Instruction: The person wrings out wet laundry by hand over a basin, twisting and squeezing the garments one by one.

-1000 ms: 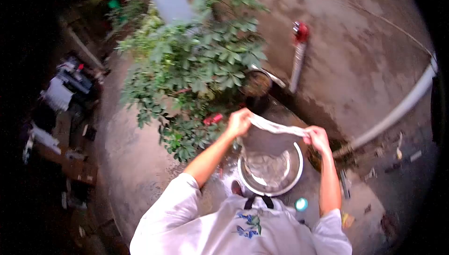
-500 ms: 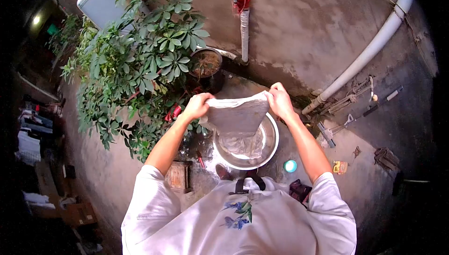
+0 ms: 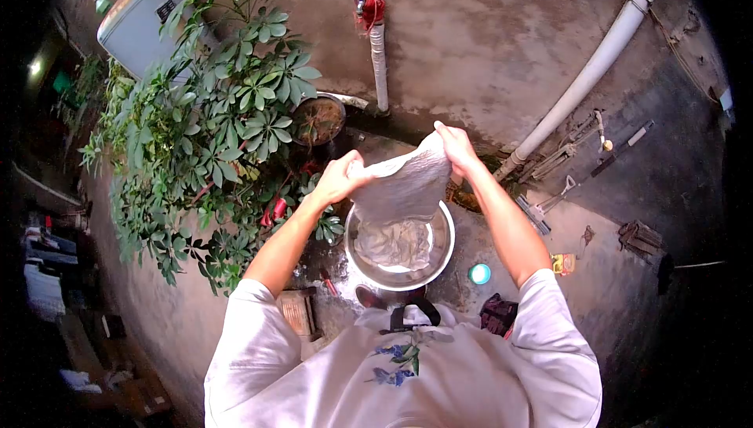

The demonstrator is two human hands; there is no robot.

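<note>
A pale grey cloth is stretched between my two hands above a round metal basin. My left hand grips its upper left corner, fingers closed. At the upper right corner my right hand pinches the cloth and sits higher than the left. The cloth's lower part hangs down and bunches in the basin; whether the crumpled cloth there is the same piece I cannot tell.
A leafy potted plant stands on the left. A wrapped standpipe with a tap rises by the wall. On the ground lie a turquoise-lidded jar, a washboard, a red-handled brush-like item and a yellow packet.
My right hand has risen relative to the left, so the cloth's top edge now slants. The cloth still hangs between both hands. The whole view has shifted slightly.
</note>
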